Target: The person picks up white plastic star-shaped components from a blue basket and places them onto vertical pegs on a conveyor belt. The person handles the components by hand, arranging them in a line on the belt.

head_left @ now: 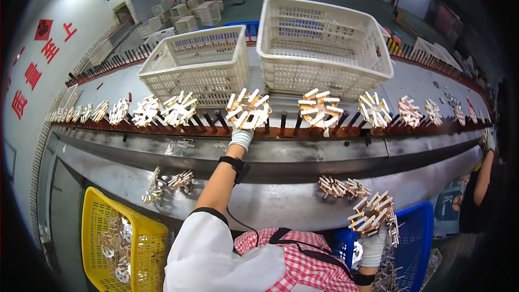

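My left hand [241, 136], in a white glove, reaches up to the rust-coloured rack of dark pegs [281, 130] and grips a spiky cluster of pale metal pieces [247, 109] sitting on a peg. My right hand [374, 243], also gloved, holds a second spiky cluster [372, 213] low at the right, above the blue basket [419, 227]. Several more clusters hang along the rack to both sides, such as one cluster [320, 108] right of my left hand and another cluster [178, 109] to its left.
Two white mesh crates [200, 65] [324, 43] stand behind the rack. A yellow basket [108, 238] with metal parts sits at lower left. Lower clusters [343, 188] [181, 180] hang on the steel panel. Another person's gloved hand [488, 140] reaches the rack at far right.
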`<state>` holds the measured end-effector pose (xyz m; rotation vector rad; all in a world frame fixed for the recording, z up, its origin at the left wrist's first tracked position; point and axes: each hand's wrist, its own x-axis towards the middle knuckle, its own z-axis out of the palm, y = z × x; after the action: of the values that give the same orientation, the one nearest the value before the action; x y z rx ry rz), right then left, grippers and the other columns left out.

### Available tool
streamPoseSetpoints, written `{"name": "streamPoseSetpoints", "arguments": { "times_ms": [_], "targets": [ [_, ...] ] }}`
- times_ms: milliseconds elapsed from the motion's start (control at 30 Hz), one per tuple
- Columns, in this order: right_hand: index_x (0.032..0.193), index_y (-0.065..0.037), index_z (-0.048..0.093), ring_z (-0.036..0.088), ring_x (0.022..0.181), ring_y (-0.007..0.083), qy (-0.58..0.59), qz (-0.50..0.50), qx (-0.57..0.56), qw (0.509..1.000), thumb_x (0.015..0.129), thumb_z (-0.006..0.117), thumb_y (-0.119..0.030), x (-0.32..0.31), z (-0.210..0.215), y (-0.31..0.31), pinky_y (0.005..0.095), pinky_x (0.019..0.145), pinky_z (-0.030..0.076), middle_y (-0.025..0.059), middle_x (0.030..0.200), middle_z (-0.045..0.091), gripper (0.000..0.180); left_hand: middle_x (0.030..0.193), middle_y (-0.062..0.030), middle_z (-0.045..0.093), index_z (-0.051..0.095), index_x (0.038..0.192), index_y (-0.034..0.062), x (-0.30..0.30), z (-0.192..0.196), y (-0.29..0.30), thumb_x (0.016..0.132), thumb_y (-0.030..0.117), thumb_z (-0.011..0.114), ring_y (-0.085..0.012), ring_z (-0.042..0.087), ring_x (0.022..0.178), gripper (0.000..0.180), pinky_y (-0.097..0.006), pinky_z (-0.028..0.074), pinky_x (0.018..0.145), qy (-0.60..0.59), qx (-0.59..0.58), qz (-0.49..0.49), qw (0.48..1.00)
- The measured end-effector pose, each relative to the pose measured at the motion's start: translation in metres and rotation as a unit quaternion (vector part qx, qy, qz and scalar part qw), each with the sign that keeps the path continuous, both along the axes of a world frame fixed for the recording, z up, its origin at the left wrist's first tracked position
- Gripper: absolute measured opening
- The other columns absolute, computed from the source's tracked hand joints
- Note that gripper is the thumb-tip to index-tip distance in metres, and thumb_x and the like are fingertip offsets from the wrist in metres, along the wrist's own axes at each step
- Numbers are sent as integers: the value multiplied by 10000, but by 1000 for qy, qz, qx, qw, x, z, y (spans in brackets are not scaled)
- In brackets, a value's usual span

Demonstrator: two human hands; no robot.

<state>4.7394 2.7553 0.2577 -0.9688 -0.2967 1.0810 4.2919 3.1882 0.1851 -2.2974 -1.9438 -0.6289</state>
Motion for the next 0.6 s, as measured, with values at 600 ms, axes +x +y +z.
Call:
{"name": "streamPoseSetpoints", "arguments": {
  "times_ms": [600],
  "targets": [
    [1315, -84, 475, 546, 1135, 247, -36, 55, -17, 998, 750, 738, -434, -73, 17, 56, 438, 884, 517, 75, 1262, 547, 715, 991, -142, 685, 683, 1044, 171, -296, 108, -50, 828, 290, 657, -335, 640, 947, 248, -438, 490, 849, -59, 29, 306, 950]
  ]
}}
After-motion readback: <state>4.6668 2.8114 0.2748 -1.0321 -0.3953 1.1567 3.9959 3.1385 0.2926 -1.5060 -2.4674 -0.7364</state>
